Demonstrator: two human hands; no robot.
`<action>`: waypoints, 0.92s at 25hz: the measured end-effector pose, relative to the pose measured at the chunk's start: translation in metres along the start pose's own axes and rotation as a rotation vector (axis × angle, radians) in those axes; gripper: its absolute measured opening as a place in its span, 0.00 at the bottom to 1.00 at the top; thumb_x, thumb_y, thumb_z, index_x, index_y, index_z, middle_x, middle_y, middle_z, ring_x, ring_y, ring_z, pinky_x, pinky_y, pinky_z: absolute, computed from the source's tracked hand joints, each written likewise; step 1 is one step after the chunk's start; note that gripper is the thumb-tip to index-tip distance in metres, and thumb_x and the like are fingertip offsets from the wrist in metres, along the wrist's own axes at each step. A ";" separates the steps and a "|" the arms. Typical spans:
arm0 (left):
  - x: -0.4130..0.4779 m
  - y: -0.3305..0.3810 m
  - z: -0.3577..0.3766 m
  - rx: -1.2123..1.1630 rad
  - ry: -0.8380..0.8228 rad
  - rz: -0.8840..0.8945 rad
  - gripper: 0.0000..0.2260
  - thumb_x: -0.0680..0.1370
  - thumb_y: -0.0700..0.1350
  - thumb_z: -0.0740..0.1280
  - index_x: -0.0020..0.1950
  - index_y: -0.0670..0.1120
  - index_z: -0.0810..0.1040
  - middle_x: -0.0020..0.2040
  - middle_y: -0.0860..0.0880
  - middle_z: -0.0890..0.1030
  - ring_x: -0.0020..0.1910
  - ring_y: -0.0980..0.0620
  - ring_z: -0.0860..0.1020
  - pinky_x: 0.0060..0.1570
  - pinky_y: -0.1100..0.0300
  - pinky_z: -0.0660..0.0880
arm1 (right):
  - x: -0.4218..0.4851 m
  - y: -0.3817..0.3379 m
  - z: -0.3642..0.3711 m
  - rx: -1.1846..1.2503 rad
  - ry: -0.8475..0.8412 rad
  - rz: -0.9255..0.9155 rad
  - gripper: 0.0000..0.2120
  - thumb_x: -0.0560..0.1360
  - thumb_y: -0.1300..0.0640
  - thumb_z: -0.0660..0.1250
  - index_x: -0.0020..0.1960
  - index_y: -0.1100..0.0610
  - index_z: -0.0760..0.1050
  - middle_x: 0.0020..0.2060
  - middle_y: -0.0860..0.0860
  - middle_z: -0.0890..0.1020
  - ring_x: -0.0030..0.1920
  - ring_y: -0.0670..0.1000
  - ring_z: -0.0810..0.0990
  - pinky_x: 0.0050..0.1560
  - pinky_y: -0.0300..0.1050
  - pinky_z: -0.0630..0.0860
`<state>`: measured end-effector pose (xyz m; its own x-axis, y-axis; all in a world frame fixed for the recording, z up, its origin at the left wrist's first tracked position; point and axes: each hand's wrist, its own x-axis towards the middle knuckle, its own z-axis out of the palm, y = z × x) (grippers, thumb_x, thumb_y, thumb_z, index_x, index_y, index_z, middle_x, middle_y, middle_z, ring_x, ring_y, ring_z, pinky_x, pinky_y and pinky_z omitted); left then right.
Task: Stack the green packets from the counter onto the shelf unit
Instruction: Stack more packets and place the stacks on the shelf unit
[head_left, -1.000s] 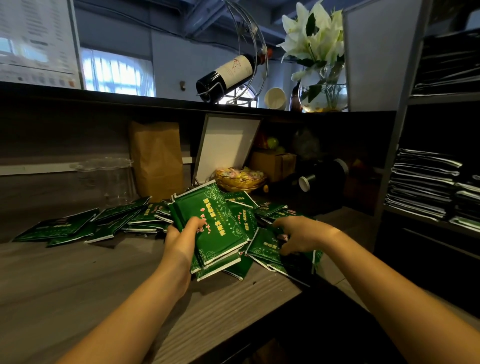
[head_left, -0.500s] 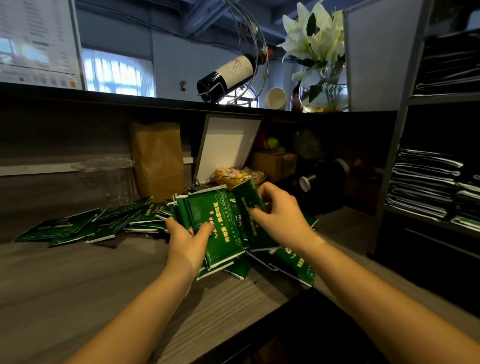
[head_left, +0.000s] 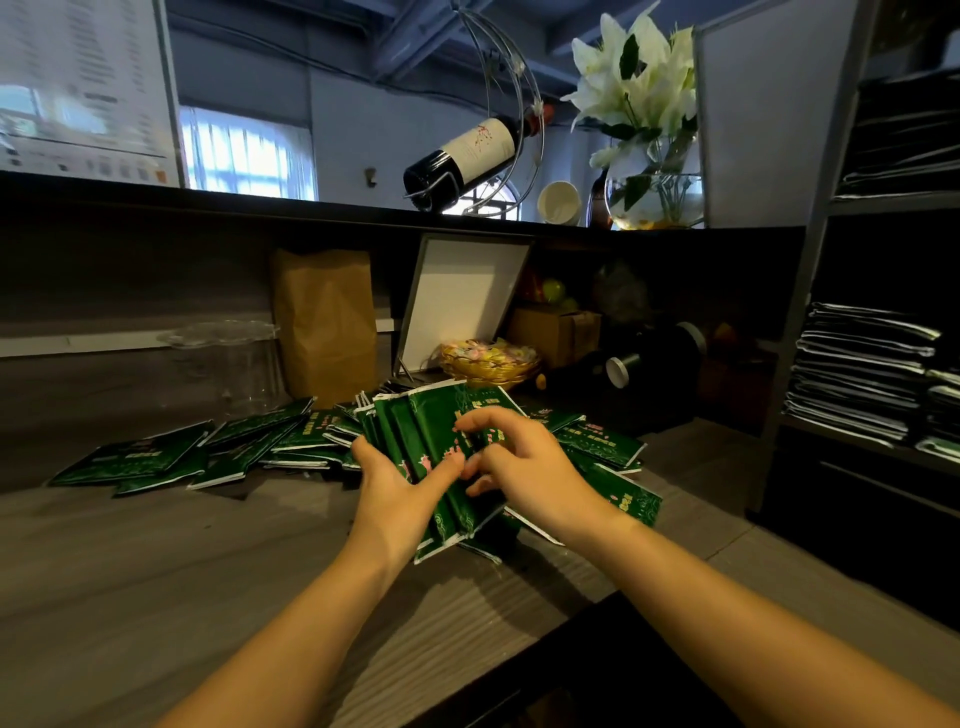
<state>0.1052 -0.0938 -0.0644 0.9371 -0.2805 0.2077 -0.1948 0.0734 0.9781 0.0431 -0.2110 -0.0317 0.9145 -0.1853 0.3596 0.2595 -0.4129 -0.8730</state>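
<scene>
**Gathering a Bundle**

The bundle of green packets (head_left: 415, 441), above the desk (head_left: 156, 571) at 12 o'clock, is gripped by the left hand (head_left: 395, 493) and pinched by the right hand (head_left: 530, 467). Carriage to the shelf unit (head_left: 810, 291) at 3 o'clock is probably called for next.

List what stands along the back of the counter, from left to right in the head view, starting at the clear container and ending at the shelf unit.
clear plastic container → brown paper bag → white board → cardboard box → black cylinder → shelf unit
</scene>
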 end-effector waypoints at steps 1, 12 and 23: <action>0.002 -0.001 -0.002 0.033 0.025 -0.014 0.33 0.74 0.47 0.71 0.70 0.42 0.54 0.65 0.42 0.72 0.65 0.43 0.71 0.64 0.48 0.69 | 0.000 -0.001 -0.002 0.006 -0.010 0.007 0.17 0.75 0.71 0.53 0.56 0.57 0.73 0.54 0.49 0.75 0.38 0.48 0.79 0.36 0.40 0.77; -0.019 0.038 -0.064 -0.030 -0.213 0.155 0.21 0.67 0.32 0.67 0.54 0.52 0.68 0.46 0.48 0.78 0.37 0.57 0.81 0.31 0.66 0.76 | -0.005 -0.028 0.042 0.428 -0.006 0.288 0.37 0.64 0.50 0.73 0.71 0.48 0.63 0.63 0.54 0.75 0.55 0.54 0.80 0.57 0.55 0.78; -0.042 0.007 -0.100 -0.169 -0.265 0.015 0.25 0.67 0.44 0.68 0.62 0.57 0.68 0.53 0.50 0.81 0.46 0.54 0.83 0.42 0.58 0.77 | -0.038 -0.020 0.109 0.511 0.055 0.149 0.33 0.70 0.59 0.69 0.70 0.45 0.60 0.54 0.50 0.79 0.54 0.50 0.80 0.55 0.51 0.78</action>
<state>0.0937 0.0144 -0.0679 0.8220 -0.5163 0.2405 -0.1367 0.2312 0.9633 0.0369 -0.0979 -0.0638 0.9390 -0.2608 0.2242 0.2586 0.1054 -0.9602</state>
